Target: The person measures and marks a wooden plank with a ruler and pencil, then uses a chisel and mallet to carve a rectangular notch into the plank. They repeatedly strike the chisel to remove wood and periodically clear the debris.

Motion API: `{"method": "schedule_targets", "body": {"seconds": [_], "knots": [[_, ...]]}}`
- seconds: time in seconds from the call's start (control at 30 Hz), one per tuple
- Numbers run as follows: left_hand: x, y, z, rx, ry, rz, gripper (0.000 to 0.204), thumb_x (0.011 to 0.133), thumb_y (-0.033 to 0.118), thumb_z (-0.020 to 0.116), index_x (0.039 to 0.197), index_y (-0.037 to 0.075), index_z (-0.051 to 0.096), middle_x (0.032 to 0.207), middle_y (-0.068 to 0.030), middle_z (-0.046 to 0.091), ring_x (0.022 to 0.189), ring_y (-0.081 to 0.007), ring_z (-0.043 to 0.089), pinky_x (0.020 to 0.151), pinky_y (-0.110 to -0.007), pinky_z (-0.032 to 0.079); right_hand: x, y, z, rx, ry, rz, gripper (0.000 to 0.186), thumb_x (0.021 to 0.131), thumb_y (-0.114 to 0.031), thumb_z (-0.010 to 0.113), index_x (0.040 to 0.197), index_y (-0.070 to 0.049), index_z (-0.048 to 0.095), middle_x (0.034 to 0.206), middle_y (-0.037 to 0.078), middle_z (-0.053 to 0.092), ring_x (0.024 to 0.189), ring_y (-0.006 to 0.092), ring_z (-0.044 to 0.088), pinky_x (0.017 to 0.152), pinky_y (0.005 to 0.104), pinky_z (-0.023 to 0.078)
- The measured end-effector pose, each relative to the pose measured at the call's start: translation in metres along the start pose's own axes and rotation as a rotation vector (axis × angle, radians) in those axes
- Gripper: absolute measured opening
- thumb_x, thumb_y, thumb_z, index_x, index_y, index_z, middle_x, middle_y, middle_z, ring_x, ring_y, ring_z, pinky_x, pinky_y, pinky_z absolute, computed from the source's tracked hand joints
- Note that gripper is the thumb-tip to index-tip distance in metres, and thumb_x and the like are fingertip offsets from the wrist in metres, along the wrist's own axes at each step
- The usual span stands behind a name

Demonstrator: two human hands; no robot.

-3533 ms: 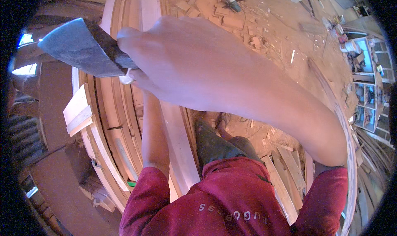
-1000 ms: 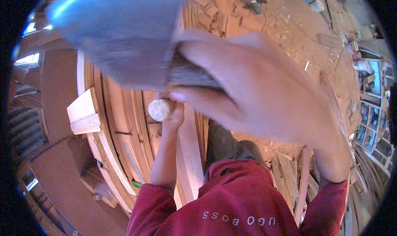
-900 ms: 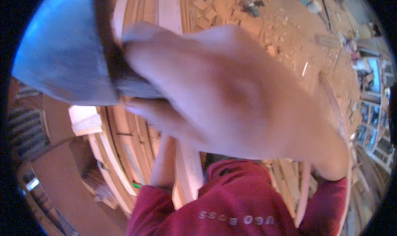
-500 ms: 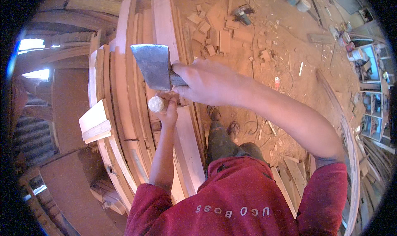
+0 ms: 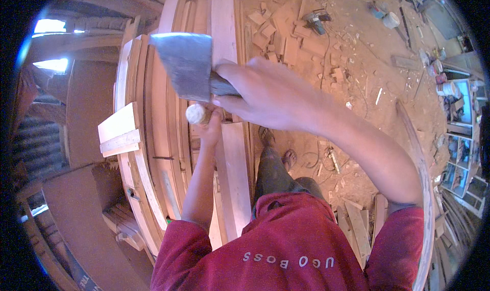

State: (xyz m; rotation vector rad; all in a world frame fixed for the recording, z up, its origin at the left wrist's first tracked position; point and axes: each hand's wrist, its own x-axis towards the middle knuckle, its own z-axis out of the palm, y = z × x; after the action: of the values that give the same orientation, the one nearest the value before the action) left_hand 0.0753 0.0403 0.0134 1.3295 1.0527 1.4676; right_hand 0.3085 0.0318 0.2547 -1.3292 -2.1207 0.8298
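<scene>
Near the frame's upper middle, the right hand (image 5: pixel 265 94) clenches a hatchet (image 5: pixel 186 66) just above a peg (image 5: pixel 197 114) pinched in the left hand (image 5: pixel 212 130). A skewed blow could glance off onto those fingers.

axe handle (image 5: pixel 224 88) hidden in fist

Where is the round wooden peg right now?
In the head view, the wooden peg sits left of centre, gripped in the left hand just below the grey axe blade held by the right hand.
</scene>
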Motion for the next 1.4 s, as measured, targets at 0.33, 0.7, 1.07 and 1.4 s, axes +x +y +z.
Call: {"method": "schedule_targets", "body": {"seconds": [0.33,0.7,1.07,1.4], "knots": [[-0.008,-0.045,0.004,0.141,-0.039,0.119,0.049,0.081,0.011,0.070,0.125,0.004,0.049,0.117,-0.0086,0.052,0.108,-0.0184,0.052,0.093,-0.036,0.044,-0.017,0.002,0.040,-0.276,0.005,-0.187,0.030,0.092,-0.026,0.059,0.106,-0.001,0.051,0.068,0.018,0.064,0.062,0.0357,0.067,0.051,0.0473,0.054],[0.038,0.041,-0.005,-0.028,0.231,-0.089,0.043,0.082,-0.001,0.058,0.123,0.003,0.048,0.103,-0.0081,0.057,0.099,-0.0193,0.059,0.084,-0.036,0.051,-0.001,-0.007,0.004,-0.121,-0.046,0.008,0.033,0.091,-0.026,0.061,0.106,0.002,0.053,0.073,0.021,0.065,0.066,0.0386,0.066,0.061,0.0469,0.054],[-0.015,-0.067,-0.042,0.138,-0.094,-0.001,0.058,0.079,0.004,0.070,0.130,0.001,0.043,0.125,-0.0106,0.053,0.113,-0.0198,0.054,0.097,-0.036,0.044,0.060,-0.056,-0.013,-0.043,0.069,-0.167,0.031,0.092,-0.025,0.060,0.105,0.001,0.049,0.069,0.019,0.064,0.063,0.0384,0.065,0.055,0.0459,0.054],[0.016,0.000,-0.034,0.063,0.325,-0.110,0.037,0.085,0.006,0.061,0.117,0.006,0.044,0.099,-0.0037,0.053,0.086,-0.0142,0.055,0.075,-0.031,0.049,0.011,0.030,0.023,-0.015,-0.190,0.032,0.034,0.092,-0.030,0.060,0.103,0.002,0.056,0.078,0.021,0.066,0.066,0.0376,0.066,0.060,0.0465,0.054]]}}
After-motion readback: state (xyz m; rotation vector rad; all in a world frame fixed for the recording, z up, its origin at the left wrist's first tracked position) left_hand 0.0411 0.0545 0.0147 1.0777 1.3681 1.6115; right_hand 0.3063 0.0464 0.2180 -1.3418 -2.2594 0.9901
